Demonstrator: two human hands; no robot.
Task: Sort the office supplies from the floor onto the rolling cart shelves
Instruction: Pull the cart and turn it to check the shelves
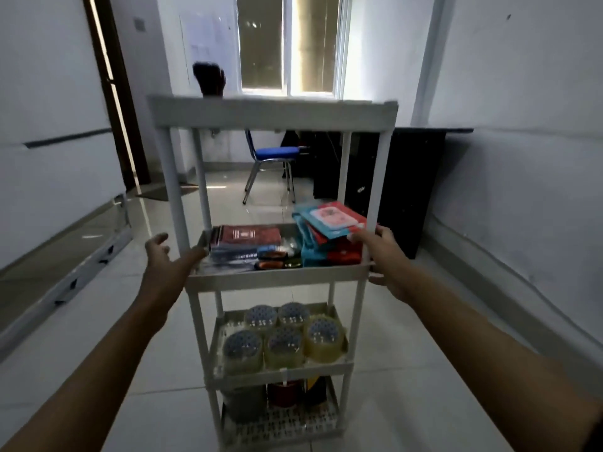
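Daylight from a window [288, 44] well beyond both hands blows out to glare, leaving the room dim and bluish. Light streaks reflect off the floor tiles [228, 181] past the hands. The cart [274, 114] between the hands shows motion blur, strongest along its top shelf; the books [244, 238] just beyond the left hand [163, 259] are smeared. Wide-angle distortion bends walls and stretches forearms toward the lower corners. The right hand [381, 256] reads soft.
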